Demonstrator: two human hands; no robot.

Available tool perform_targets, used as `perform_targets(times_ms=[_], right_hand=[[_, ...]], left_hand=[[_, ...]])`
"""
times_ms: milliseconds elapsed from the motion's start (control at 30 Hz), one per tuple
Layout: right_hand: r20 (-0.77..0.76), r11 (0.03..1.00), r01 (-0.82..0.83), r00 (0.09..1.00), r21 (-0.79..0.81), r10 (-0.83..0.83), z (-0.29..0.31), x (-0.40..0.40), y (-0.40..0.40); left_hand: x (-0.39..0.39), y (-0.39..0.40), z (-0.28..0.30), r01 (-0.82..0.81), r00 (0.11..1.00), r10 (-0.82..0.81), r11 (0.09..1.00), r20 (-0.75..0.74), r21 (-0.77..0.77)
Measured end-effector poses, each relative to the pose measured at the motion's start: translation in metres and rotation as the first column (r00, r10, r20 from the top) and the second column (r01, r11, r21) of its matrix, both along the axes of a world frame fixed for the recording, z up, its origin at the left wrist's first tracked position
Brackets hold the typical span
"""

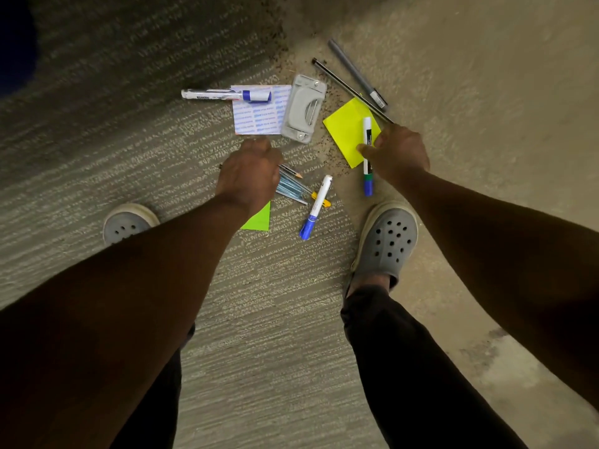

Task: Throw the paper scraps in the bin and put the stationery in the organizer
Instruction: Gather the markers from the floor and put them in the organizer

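**Fingers over floor scatter: both hands reaching**

Fingers of the right hand (397,150) curl toward the marker (367,157) lying across the yellow note (348,134); whether they grip it I cannot tell. Left hand (248,176) hangs over the pencils (291,186), fingers hidden. Hole punch (304,108) and printed paper (259,111) sit just beyond. Open carpet (97,140) lies to the left. Bin and organizer are unseen.

Both arms stretched straight down | left hand (248,176) knuckles up, fingers curled under | right hand (397,153) fingers curled, thumb pointing left
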State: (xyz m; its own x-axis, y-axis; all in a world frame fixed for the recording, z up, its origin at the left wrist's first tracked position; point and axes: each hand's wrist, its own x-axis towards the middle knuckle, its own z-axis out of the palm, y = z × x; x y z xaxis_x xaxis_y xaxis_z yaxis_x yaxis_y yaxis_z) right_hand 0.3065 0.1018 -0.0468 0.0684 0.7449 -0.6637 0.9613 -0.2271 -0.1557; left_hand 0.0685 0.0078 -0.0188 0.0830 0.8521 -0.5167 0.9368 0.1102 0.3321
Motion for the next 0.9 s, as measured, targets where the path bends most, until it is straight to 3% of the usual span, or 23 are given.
perform_targets(times_ms=[100,167,233,267,300,333,367,400,433,533,633,700,733,800,833,900], right_hand=[[0.022,0.996,-0.071,0.997,-0.060,0.072,-0.002,0.001,-0.005],[-0.012,1.000,-0.013,1.000,-0.023,0.013,0.005,-0.003,-0.008],[-0.122,0.989,0.116,0.987,0.090,-0.104,0.022,-0.010,-0.011],[-0.208,0.973,0.152,0.971,0.173,-0.115,0.032,-0.014,-0.014],[-0.303,0.952,0.159,0.950,0.260,-0.076,0.045,-0.020,-0.018],[-0.385,0.932,0.148,0.923,0.332,-0.010,0.060,-0.025,-0.023],[-0.445,0.919,0.122,0.893,0.375,0.063,0.073,-0.030,-0.030],[-0.479,0.919,0.073,0.868,0.387,0.132,0.084,-0.035,-0.037],[-0.494,0.931,0.004,0.848,0.366,0.190,0.091,-0.039,-0.044],[-0.516,0.922,-0.267,0.768,0.281,0.380,0.097,-0.048,-0.066],[-0.480,0.880,-0.366,0.739,0.302,0.473,0.087,-0.057,-0.078],[-0.397,0.888,-0.368,0.798,0.275,0.453,0.074,-0.060,-0.082],[-0.297,0.857,-0.452,0.806,0.248,0.512,0.067,-0.061,-0.083],[-0.109,0.716,-0.681,0.708,0.153,0.697,0.053,-0.059,-0.087],[-0.078,0.648,-0.755,0.643,0.105,0.762,0.046,-0.058,-0.090],[-0.072,0.524,-0.850,0.520,0.055,0.851,0.036,-0.060,-0.097]], left_hand=[[0.010,0.006,-0.001,0.002,1.000,-0.002,1.000,0.009,0.016],[0.016,0.009,0.000,-0.022,0.999,0.021,0.999,0.025,0.029],[0.025,0.015,0.005,-0.155,0.986,0.153,0.988,0.072,0.028],[0.032,0.020,0.009,-0.294,0.946,0.294,0.956,0.133,-0.023],[0.039,0.027,0.017,-0.479,0.832,0.508,0.861,0.225,-0.172],[0.045,0.034,0.023,-0.611,0.633,0.723,0.686,0.278,-0.394],[0.050,0.039,0.028,-0.622,0.428,0.872,0.476,0.239,-0.622],[0.052,0.042,0.033,-0.539,0.281,0.944,0.305,0.174,-0.785],[0.052,0.042,0.037,-0.445,0.192,0.972,0.209,0.136,-0.871],[0.046,0.039,0.044,-0.350,-0.022,0.993,0.098,0.113,-0.932],[0.035,0.037,0.046,-0.507,-0.140,0.978,0.064,0.155,-0.860],[0.019,0.035,0.043,-0.681,-0.105,0.976,0.068,0.189,-0.729],[0.009,0.033,0.039,-0.759,-0.034,0.980,0.104,0.198,-0.642],[-0.014,0.027,0.029,-0.873,0.297,0.943,0.332,0.150,-0.356],[-0.026,0.023,0.023,-0.849,0.482,0.873,0.486,0.074,-0.208],[-0.044,0.023,0.017,-0.691,0.723,0.690,0.723,-0.035,0.006]])
